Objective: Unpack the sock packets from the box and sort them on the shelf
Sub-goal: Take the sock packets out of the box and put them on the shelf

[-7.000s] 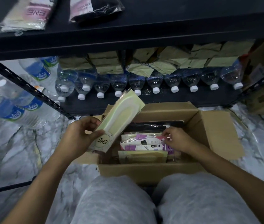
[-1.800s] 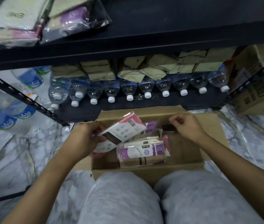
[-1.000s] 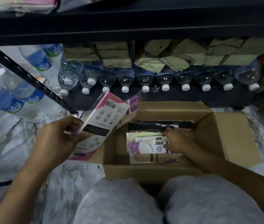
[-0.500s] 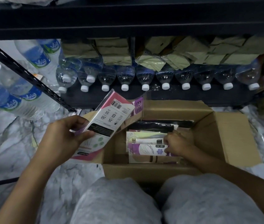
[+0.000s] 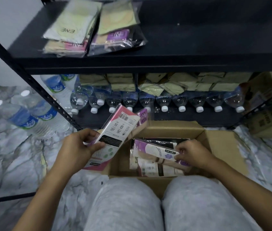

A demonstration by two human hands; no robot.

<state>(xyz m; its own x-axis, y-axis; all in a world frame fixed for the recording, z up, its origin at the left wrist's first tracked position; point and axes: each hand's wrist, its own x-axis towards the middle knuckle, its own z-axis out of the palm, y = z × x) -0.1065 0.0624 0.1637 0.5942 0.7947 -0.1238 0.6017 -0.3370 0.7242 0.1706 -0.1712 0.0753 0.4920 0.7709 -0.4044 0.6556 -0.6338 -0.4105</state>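
Observation:
An open cardboard box [image 5: 218, 145] stands on the floor between my knees, with several sock packets inside. My left hand [image 5: 76, 147] grips a small stack of pink and purple packets [image 5: 118, 132] held up over the box's left edge, printed backs facing me. My right hand [image 5: 193, 154] is inside the box, pinching the end of a purple packet [image 5: 153, 148] lifted off the pile. On the black shelf [image 5: 198, 40] above lie two piles of packets: a cream and pink pile [image 5: 68, 30] and a purple and black pile [image 5: 116, 32] beside it.
The lower shelf holds a row of water bottles [image 5: 165, 102] lying with caps outward, and tan paper packs [image 5: 173, 82] behind them. More bottles [image 5: 31, 117] lie on the marble floor at left. A cardboard carton [image 5: 270, 119] stands at right. My grey-clad knees [image 5: 157, 205] touch the box front.
My head has tilted up, so the shelf top with its two piles shows. My right hand has raised one end of the purple packet. The left hand still holds its stack.

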